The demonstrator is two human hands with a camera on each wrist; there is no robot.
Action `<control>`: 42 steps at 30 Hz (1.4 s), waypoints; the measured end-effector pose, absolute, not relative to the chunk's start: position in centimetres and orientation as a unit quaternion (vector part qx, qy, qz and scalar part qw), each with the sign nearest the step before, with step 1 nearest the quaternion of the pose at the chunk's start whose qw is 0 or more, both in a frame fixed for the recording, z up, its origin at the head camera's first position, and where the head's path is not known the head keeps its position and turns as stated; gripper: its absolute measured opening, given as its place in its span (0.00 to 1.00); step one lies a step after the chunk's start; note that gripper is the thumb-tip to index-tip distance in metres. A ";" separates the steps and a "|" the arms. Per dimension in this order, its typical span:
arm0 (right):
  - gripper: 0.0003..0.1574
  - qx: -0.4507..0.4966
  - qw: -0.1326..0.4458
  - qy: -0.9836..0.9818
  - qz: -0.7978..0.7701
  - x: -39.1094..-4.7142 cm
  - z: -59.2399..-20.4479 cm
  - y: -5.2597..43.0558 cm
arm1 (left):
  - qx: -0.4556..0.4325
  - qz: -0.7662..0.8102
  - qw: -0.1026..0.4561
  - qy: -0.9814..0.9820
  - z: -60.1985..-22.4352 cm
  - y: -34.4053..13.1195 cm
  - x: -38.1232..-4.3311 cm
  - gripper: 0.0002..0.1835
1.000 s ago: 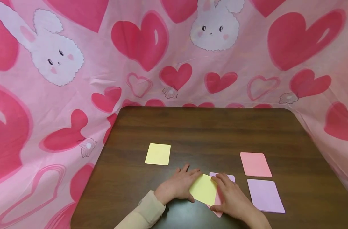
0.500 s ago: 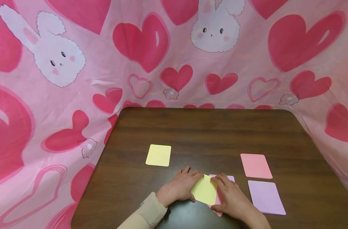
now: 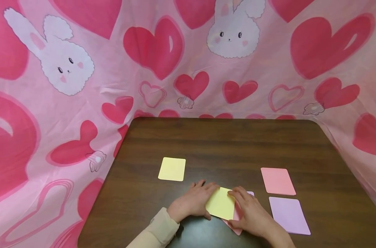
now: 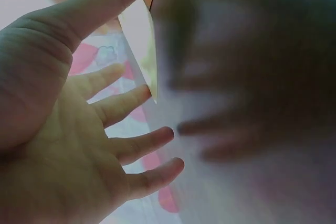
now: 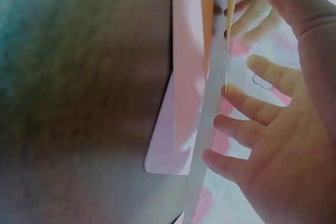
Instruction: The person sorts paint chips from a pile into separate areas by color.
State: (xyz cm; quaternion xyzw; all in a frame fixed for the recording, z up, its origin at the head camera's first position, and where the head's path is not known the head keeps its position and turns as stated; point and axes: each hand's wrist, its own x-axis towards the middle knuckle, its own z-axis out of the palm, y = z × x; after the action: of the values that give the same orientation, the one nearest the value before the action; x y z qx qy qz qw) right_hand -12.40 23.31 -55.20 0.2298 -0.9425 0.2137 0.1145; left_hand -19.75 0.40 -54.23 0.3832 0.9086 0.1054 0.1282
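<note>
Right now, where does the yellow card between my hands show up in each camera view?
Head: yellow card, low, right of centre, between left hand and right hand.
Left wrist: yellow card, upper part, slightly left of centre, a tapering wedge.
Right wrist: yellow card, upper part, right of centre, a thin sliver.
Shared landmark: heart-print cloth, in all three.

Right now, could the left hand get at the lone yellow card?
Probably yes: only bare table shows between the left hand and the lone yellow card, though that hand holds a second yellow card with the right hand.
</note>
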 end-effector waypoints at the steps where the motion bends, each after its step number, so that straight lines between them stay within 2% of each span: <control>1: 0.52 0.236 0.121 -0.940 0.213 -12.5 -55.1 23.3 | 0.380 0.112 0.130 0.909 -54.1 0.3 -19.8 0.56; 7: 0.51 0.264 0.128 -0.931 0.219 -13.6 -54.5 22.9 | 0.378 0.118 0.120 0.910 -53.3 -0.7 -20.5 0.57; 15: 0.53 0.281 0.093 -0.925 0.238 -16.8 -53.1 21.6 | 0.350 0.113 0.108 0.923 -51.1 -2.7 -22.3 0.55; 22: 0.54 0.281 0.053 -0.924 0.254 -20.0 -50.7 18.4 | 0.319 0.150 0.104 0.930 -48.2 -6.1 -24.6 0.54; 29: 0.55 0.297 0.046 -0.915 0.271 -23.8 -49.8 14.5 | 0.259 0.190 0.103 0.941 -46.3 -10.1 -26.8 0.53; 35: 0.56 0.302 0.001 -0.912 0.279 -27.0 -50.5 11.2 | 0.203 0.181 0.116 0.955 -46.6 -12.7 -28.7 0.52; 42: 0.55 0.289 -0.061 -0.918 0.266 -28.9 -51.9 9.4 | 0.187 0.180 0.144 0.955 -49.2 -13.9 -30.3 0.51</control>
State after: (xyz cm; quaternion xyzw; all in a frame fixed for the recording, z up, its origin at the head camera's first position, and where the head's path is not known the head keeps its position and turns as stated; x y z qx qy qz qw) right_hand -28.89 9.35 -51.90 0.2894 -0.9175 0.2660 -0.0610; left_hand -30.31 -13.89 -49.16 0.1869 0.9550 0.1795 0.1444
